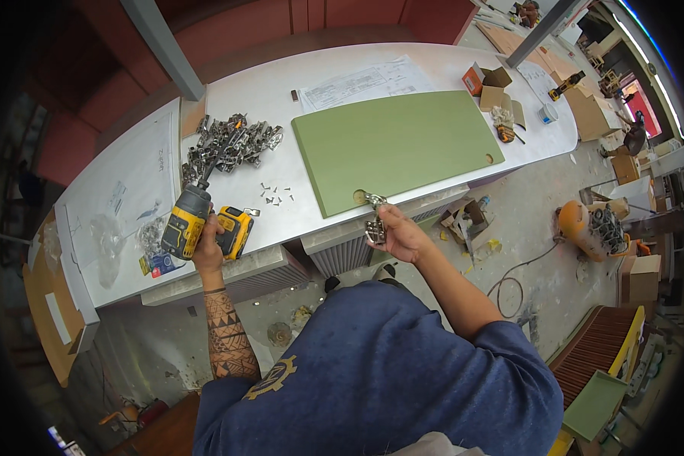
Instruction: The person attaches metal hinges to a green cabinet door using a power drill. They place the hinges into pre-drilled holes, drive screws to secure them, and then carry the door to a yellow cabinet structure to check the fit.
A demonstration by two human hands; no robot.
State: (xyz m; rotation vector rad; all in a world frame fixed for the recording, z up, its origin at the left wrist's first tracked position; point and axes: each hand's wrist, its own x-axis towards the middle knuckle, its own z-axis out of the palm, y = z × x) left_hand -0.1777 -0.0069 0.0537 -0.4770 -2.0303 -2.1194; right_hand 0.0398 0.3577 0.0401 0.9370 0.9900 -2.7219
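A green door panel lies flat on the white worktop. Round holes show near two corners of its near edge. Between the fingers of my right hand is a metal cabinet hinge, its cup end at the near left hole; I cannot tell whether it sits in the hole. My left hand grips a yellow and black cordless impact driver, bit pointing away from me. Beyond the driver is a heap of hinges. Several loose screws lie between the heap and the panel.
Drawings lie behind the panel. Right of it are an open cardboard box, a tape measure and a second power tool. Grey posts rise at the worktop's back. An orange compressor stands on the floor.
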